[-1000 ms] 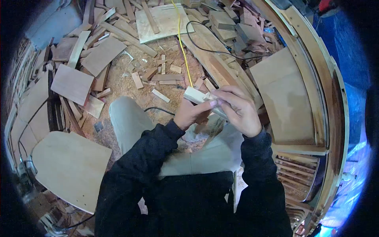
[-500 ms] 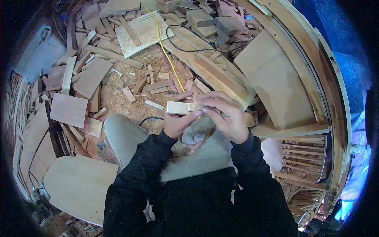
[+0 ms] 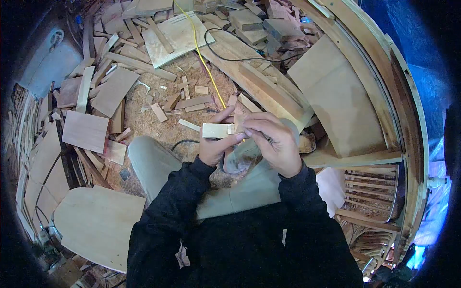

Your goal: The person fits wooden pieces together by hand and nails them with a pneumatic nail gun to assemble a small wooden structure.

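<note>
A small pale wooden block [image 3: 215,130] lies across the fingers of my left hand [image 3: 212,150], gripped with the thumb along its near side. At the block's right end, my right hand [image 3: 277,146] pinches a thin tan piece [image 3: 238,124] that looks like a folded sheet; its material I cannot make out. That piece touches the block's end, where a notch or step seems to show. The fingertips of both hands nearly meet there, hiding part of the contact. Both hands are above my bent legs.
Wood offcuts [image 3: 192,102] and sawdust cover the floor ahead. A yellow cord [image 3: 198,48] and a black cable [image 3: 230,59] run among the boards. To the left lies a rounded panel [image 3: 98,225]; at right stand a large board [image 3: 336,91] and a slatted wooden frame [image 3: 369,191].
The tan piece's upper part sits slightly differently at the block's end, and the right fingers have shifted a little. The block stays in my left hand. The whole view has moved slightly.
</note>
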Tool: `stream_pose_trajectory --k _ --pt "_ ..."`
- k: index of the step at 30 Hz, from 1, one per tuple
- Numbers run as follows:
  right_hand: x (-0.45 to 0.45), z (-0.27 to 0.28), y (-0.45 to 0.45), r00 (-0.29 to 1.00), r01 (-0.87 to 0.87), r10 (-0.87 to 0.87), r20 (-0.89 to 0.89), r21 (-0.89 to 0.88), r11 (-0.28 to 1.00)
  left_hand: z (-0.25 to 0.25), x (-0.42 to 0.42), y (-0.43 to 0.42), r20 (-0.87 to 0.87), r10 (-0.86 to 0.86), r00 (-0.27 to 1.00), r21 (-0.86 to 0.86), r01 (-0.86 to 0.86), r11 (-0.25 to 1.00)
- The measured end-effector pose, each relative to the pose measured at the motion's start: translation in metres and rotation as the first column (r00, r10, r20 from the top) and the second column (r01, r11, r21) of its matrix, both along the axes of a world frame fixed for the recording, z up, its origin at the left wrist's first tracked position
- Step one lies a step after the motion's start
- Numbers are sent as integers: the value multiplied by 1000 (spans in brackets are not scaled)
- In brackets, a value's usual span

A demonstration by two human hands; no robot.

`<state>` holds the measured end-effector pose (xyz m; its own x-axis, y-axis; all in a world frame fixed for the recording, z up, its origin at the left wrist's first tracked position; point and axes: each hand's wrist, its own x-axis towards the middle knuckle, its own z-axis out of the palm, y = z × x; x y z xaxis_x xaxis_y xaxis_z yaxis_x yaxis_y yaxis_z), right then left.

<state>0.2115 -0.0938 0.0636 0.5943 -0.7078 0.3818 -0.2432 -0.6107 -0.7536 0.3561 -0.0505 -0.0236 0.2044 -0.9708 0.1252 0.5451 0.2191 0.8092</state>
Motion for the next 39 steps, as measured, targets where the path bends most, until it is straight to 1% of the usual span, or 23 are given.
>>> stream_pose_trajectory --k 2,3,5,6,8,9,11,15,17,21,23,26,30,33,35,39 --pt "0 0 0 1000 -2 2 -4 -10 1000 -4 3 0 53 0 999 -20 1 1000" --pt "0 1 0 1000 -3 3 -4 -10 1000 -6 4 -1 52 1 999 -19 0 1000" --pt "0 2 2 1000 5 -5 -20 -10 1000 -9 6 -1 192 37 981 -49 -28 998" --pt "-1 2 3 1000 7 -7 -20 -9 1000 -9 5 -1 191 35 981 -48 -26 998" --pt "-1 1 3 1000 12 -12 -23 0 1000 -7 4 0 118 -13 993 -18 15 1000" --pt "-2 1 3 1000 15 -15 -23 0 1000 -7 4 -1 118 -16 993 -18 18 1000" --pt "-1 0 3 1000 7 -7 -22 -4 1000 -8 3 -1 46 -28 999 -24 29 999" --pt "-1 2 3 1000 -1 0 -25 -23 1000 -10 5 -2 38 -40 998 -33 41 999" --pt "-1 1 3 1000 1 -2 -28 -33 999 -16 6 -4 126 10 992 -80 0 997" --pt "-2 2 4 999 6 -6 -34 -14 1000 -11 5 -3 114 -11 993 -59 18 998" --pt "-2 3 4 999 5 -7 -46 -38 999 -13 5 -4 126 6 992 -78 4 997" --pt "-2 5 6 999 6 -7 -35 -32 999 -11 5 -2 104 2 995 -56 3 998" --pt "-1 5 5 999 10 -11 -41 -39 999 -11 5 -3 119 5 993 -67 3 998" --pt "-1 5 5 998 49 -51 -23 -74 996 -13 4 -3 121 20 992 -61 -12 998" --pt "-3 4 4 1000 21 -22 -16 -60 998 -13 3 -4 103 30 994 -69 -23 997" --pt "-4 4 3 1000 22 -23 -13 -69 997 -8 4 -3 62 -16 998 -52 19 998"
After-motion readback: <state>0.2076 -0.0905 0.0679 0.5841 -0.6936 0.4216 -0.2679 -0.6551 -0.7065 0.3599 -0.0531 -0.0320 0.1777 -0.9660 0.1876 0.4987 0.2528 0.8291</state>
